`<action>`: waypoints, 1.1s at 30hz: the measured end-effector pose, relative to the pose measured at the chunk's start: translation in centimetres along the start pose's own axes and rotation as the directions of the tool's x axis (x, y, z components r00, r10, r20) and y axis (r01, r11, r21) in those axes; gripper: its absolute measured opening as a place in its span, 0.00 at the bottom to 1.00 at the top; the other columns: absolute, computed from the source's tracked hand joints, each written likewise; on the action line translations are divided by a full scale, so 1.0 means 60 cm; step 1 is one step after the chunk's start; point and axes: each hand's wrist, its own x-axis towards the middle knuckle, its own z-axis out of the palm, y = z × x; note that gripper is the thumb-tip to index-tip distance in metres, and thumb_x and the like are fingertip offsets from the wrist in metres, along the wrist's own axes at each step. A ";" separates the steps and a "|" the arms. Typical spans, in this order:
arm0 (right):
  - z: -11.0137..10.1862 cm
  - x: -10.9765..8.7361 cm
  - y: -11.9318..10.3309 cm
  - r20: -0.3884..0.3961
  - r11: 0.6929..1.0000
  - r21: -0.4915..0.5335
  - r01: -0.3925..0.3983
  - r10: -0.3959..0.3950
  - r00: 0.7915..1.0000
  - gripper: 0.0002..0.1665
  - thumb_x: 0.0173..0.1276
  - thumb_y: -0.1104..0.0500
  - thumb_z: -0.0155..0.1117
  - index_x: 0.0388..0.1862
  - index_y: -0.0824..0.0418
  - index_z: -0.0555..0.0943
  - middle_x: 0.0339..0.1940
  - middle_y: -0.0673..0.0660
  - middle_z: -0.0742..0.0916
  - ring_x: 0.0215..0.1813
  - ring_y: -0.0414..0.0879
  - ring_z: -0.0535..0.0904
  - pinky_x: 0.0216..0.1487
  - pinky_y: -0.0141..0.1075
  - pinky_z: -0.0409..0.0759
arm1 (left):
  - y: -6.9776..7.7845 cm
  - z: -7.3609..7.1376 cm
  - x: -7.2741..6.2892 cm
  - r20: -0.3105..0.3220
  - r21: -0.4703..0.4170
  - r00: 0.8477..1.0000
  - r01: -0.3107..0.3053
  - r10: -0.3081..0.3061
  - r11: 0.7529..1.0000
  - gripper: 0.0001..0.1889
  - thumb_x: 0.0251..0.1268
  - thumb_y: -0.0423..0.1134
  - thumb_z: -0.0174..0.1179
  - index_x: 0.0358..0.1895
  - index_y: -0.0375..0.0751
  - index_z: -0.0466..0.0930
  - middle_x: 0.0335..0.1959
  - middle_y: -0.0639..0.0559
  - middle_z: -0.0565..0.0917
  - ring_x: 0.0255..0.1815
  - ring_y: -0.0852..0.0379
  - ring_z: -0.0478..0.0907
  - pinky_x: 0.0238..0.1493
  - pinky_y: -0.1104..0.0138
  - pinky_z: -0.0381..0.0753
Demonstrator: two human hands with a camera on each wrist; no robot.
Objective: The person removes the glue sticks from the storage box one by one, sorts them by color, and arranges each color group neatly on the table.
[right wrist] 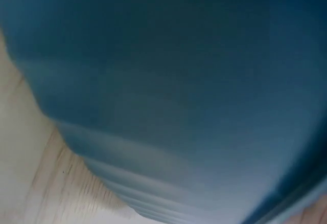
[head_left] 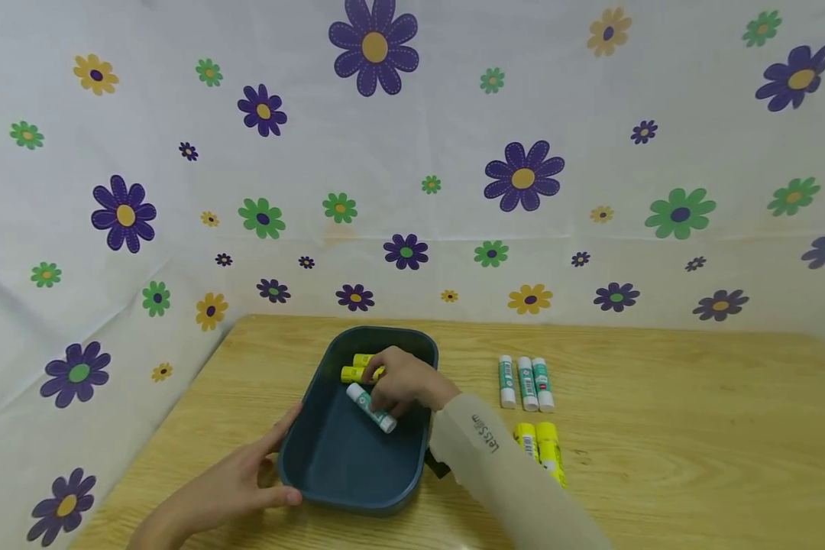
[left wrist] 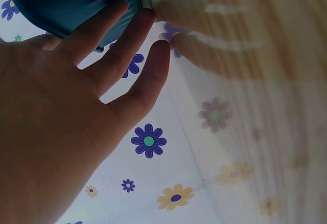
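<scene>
A dark blue bin [head_left: 357, 466] stands on the wooden table. Its left outer wall is touched by my left hand [head_left: 241, 473], whose fairly straight fingers [left wrist: 140, 35] are spread in the left wrist view; the thumb rests at the near corner. Inside the bin, my right hand [head_left: 406, 378] curls its fingers down on a glue stick. Two yellow glue sticks [head_left: 352, 374] and a white-and-teal glue stick [head_left: 364, 403] lie right at these fingers. Which stick is gripped is partly hidden by the hand. The right wrist view shows only the bin's wall [right wrist: 179, 106], blurred.
Right of the bin, three white-and-teal glue sticks [head_left: 526, 383] lie side by side on the table [head_left: 660, 428]. Nearer, yellow glue sticks [head_left: 548, 451] are partly covered by the right sleeve [head_left: 495, 458]. A flower-patterned cloth [head_left: 454, 114] hangs behind and at the left.
</scene>
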 end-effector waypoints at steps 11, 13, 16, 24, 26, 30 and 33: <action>-0.026 -0.014 -0.001 0.039 0.990 0.133 0.053 -0.058 0.998 0.26 0.63 0.74 0.67 0.62 0.66 0.81 0.41 0.62 0.85 0.34 0.50 0.83 0.36 0.43 0.88 | 0.000 0.003 0.001 -0.007 -0.012 1.000 -0.017 0.017 1.000 0.53 0.68 0.45 0.69 0.84 0.55 0.37 0.78 0.32 0.59 0.70 0.41 0.67 0.61 0.66 0.76; -0.031 -0.018 -0.002 0.036 0.987 0.145 0.064 -0.070 0.997 0.29 0.63 0.74 0.67 0.64 0.66 0.79 0.43 0.62 0.85 0.35 0.50 0.83 0.36 0.43 0.88 | 0.000 0.003 0.001 -0.008 -0.013 1.000 -0.018 0.018 1.000 0.53 0.68 0.45 0.69 0.84 0.56 0.37 0.77 0.32 0.60 0.70 0.41 0.67 0.60 0.66 0.76; -0.036 -0.023 -0.001 0.044 0.982 0.169 0.078 -0.087 0.995 0.30 0.63 0.74 0.67 0.66 0.66 0.78 0.44 0.63 0.85 0.36 0.50 0.83 0.37 0.43 0.88 | -0.003 0.003 0.001 -0.014 -0.019 0.999 -0.046 0.046 0.999 0.53 0.67 0.44 0.69 0.84 0.55 0.37 0.77 0.31 0.60 0.70 0.48 0.68 0.59 0.66 0.77; -0.052 -0.037 -0.001 0.059 0.970 0.227 0.088 -0.104 0.993 0.28 0.64 0.73 0.67 0.64 0.66 0.79 0.45 0.65 0.83 0.39 0.52 0.83 0.40 0.45 0.88 | -0.007 0.001 -0.001 -0.014 0.017 0.999 -0.052 0.052 0.998 0.52 0.68 0.44 0.69 0.84 0.54 0.39 0.77 0.31 0.61 0.68 0.47 0.70 0.58 0.65 0.78; -0.060 -0.041 -0.003 0.058 0.964 0.248 0.091 -0.109 0.992 0.27 0.65 0.73 0.66 0.65 0.66 0.78 0.45 0.65 0.83 0.40 0.52 0.83 0.41 0.46 0.88 | -0.006 0.001 -0.001 -0.011 0.007 0.999 -0.044 0.044 0.999 0.52 0.68 0.44 0.69 0.84 0.54 0.39 0.77 0.30 0.60 0.68 0.43 0.69 0.58 0.64 0.78; -0.078 -0.053 -0.003 0.036 0.953 0.281 0.110 -0.125 0.992 0.27 0.66 0.73 0.64 0.65 0.67 0.77 0.43 0.64 0.82 0.41 0.53 0.83 0.43 0.46 0.87 | -0.003 0.001 -0.002 -0.015 -0.011 0.999 -0.029 0.029 1.000 0.52 0.67 0.44 0.69 0.84 0.55 0.40 0.77 0.31 0.59 0.70 0.44 0.68 0.59 0.65 0.77; -0.091 -0.063 0.001 0.013 0.950 0.286 0.124 -0.133 0.991 0.28 0.66 0.73 0.65 0.66 0.67 0.77 0.41 0.63 0.81 0.41 0.53 0.83 0.42 0.45 0.88 | -0.002 0.001 -0.002 -0.012 -0.020 1.000 -0.022 0.022 1.000 0.53 0.67 0.45 0.69 0.84 0.55 0.39 0.78 0.31 0.58 0.71 0.44 0.66 0.60 0.66 0.77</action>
